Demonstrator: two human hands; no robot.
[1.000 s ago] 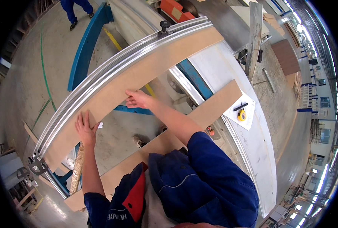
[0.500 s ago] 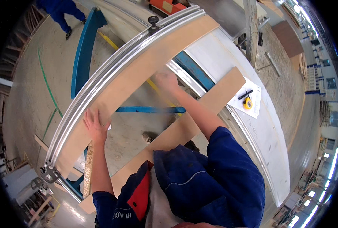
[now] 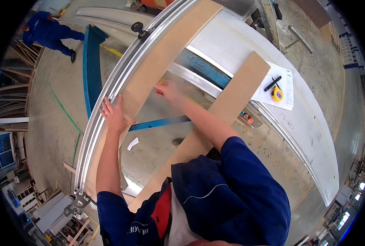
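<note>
A long light-brown board (image 3: 158,59) lies along the silver metal rail (image 3: 121,73). On the board, beside the rail, my left hand (image 3: 115,118) rests with its fingers spread. Just off the board's inner edge is my right hand (image 3: 166,91), slightly blurred, its fingers bent together; whatever may be between them cannot be made out. A second brown board (image 3: 242,88) slants under my right forearm, from the white curved panel (image 3: 309,139) back toward my body. Black knobs, one being the upper knob (image 3: 138,28), are fixed to the rail.
Paper (image 3: 287,84) with a black marker (image 3: 272,83) and a yellow tape measure (image 3: 277,94) lies on the panel. Blue beams, including the lower crossbar (image 3: 160,123), span the frame opening. A white scrap (image 3: 133,143) is on the floor. Another person (image 3: 53,32) stands at upper left.
My left hand has slid farther up along the board and rail. My right hand stays by the board's inner edge. The view has shifted, showing more of the other person.
</note>
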